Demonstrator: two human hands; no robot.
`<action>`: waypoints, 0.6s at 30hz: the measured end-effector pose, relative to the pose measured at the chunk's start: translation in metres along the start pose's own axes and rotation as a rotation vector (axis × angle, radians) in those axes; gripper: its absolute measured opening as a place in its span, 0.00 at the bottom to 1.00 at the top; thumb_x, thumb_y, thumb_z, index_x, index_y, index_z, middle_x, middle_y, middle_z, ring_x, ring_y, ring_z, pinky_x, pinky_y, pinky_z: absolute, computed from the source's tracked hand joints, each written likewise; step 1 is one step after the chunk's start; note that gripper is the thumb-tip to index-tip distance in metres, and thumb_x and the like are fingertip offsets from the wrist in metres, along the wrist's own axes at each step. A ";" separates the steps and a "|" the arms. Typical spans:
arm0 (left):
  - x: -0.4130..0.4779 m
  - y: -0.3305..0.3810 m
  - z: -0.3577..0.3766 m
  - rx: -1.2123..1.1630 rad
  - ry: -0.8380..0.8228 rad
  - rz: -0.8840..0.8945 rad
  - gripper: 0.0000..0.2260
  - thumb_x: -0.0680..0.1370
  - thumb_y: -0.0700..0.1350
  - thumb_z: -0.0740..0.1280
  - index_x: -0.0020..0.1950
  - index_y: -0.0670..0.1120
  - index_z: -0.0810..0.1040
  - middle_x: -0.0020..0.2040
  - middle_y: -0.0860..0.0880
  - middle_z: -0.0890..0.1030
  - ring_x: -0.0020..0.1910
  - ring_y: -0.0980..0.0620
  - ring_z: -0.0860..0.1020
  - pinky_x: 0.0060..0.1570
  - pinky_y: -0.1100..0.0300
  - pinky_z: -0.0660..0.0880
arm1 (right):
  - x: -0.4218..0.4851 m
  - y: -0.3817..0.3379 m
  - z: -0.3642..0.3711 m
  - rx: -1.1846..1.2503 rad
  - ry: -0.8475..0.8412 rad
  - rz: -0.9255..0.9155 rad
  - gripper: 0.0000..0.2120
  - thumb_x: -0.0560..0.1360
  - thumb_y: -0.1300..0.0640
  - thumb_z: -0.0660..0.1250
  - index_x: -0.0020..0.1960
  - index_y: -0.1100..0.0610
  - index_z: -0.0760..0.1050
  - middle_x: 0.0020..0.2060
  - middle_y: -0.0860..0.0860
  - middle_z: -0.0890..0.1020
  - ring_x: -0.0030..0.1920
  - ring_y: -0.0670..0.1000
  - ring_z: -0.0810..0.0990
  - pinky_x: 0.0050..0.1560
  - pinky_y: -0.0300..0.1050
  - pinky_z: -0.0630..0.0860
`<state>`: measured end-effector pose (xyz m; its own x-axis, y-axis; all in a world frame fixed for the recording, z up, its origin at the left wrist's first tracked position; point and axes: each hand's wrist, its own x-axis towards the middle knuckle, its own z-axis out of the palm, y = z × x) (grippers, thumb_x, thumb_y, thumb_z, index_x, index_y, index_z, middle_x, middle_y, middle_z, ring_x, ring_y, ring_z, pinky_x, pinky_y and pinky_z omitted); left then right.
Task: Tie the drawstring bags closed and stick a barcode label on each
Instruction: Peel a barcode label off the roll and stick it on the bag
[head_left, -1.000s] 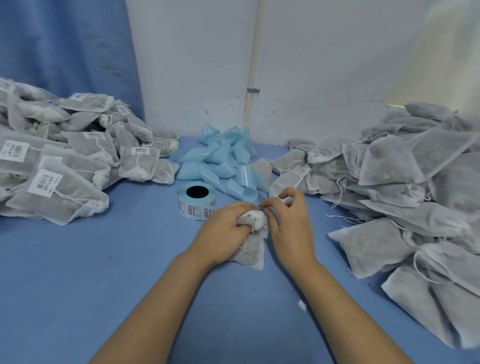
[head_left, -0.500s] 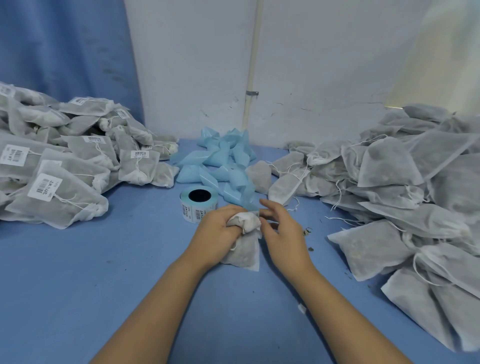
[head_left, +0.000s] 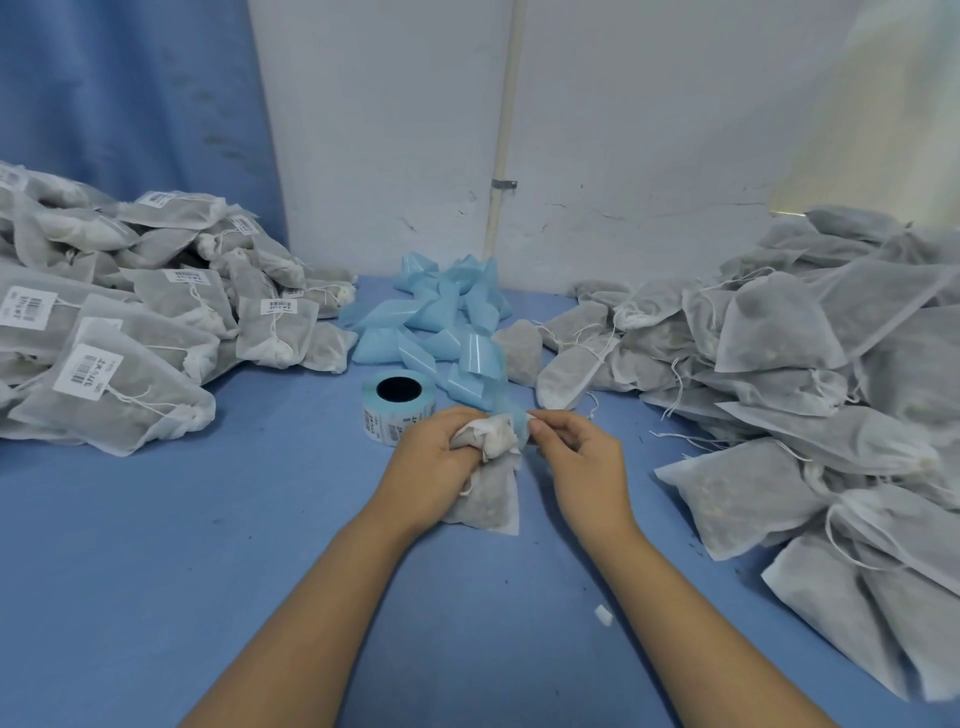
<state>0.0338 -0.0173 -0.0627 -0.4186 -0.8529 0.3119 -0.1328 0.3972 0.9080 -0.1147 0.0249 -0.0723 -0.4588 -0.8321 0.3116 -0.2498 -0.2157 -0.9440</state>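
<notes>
In front of the label roll (head_left: 397, 410) the left hand (head_left: 441, 457) grips a bag (head_left: 491, 499) by its gathered neck, the right hand (head_left: 576, 457) pinching its tip; a labelled pile (head_left: 130, 332) lies left of the roll, many unlabelled bags (head_left: 805, 389) right.

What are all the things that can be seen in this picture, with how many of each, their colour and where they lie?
labelled bags: a large pile, grey-white with white barcode labels, left side of the table
unlabelled bags: a large pile, grey-white, right side
backing strips: a heap, light blue, centre back by the wall
label roll: one, light blue with white labels, centre, in front of the backing strips
held bag: one, grey-white, centre front
scrap: one, white, beside the right forearm
table: one, blue
pipe: one, off-white, upright on the wall
left hand: grips the held bag's neck
right hand: pinches at the neck's edge
</notes>
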 end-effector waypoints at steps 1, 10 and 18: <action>0.001 -0.001 0.000 0.000 0.020 0.000 0.10 0.74 0.32 0.64 0.45 0.44 0.82 0.45 0.49 0.82 0.45 0.52 0.78 0.45 0.63 0.72 | 0.000 0.000 0.000 0.014 0.029 0.005 0.09 0.76 0.62 0.67 0.44 0.49 0.81 0.37 0.40 0.84 0.40 0.38 0.81 0.42 0.29 0.73; 0.007 -0.002 -0.003 -0.190 0.287 -0.071 0.17 0.76 0.34 0.62 0.51 0.57 0.77 0.50 0.60 0.79 0.47 0.67 0.76 0.48 0.76 0.69 | -0.002 -0.003 -0.002 0.086 0.264 0.047 0.08 0.76 0.60 0.68 0.44 0.47 0.80 0.40 0.46 0.84 0.43 0.43 0.81 0.46 0.31 0.73; 0.017 0.003 0.006 -0.501 0.438 -0.162 0.15 0.75 0.36 0.68 0.54 0.54 0.79 0.49 0.56 0.83 0.46 0.62 0.80 0.43 0.71 0.76 | -0.021 -0.016 0.013 -0.140 0.213 -0.338 0.08 0.74 0.60 0.71 0.48 0.49 0.83 0.44 0.38 0.83 0.48 0.40 0.79 0.52 0.29 0.71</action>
<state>0.0209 -0.0286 -0.0559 -0.0120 -0.9886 0.1501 0.3125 0.1389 0.9397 -0.0904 0.0390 -0.0646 -0.4933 -0.5992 0.6305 -0.5233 -0.3746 -0.7654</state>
